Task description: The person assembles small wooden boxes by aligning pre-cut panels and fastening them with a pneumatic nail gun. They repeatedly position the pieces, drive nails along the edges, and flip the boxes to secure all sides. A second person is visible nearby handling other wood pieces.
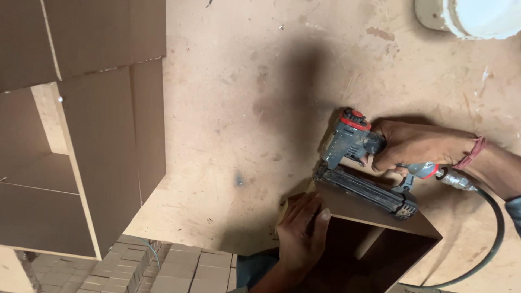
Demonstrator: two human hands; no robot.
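Observation:
My right hand (pixel 418 145) grips the handle of a grey pneumatic nail gun (pixel 355 163) with a red cap, its nose pressed against the top corner of a small brown fibreboard box (pixel 374 209). The gun's long black magazine lies along the box's upper edge. My left hand (pixel 301 230) lies flat against the box's left side panel, fingers together, steadying it. The box stands open toward me, dark inside, on a worn fibreboard worktop (pixel 244 108).
An air hose (pixel 496 228) curves from the gun's handle down to the right. A larger fibreboard cabinet (pixel 92 141) with open compartments fills the left. A white round container (pixel 477 16) sits at the top right. Paving blocks (pixel 163 266) show below the worktop's edge.

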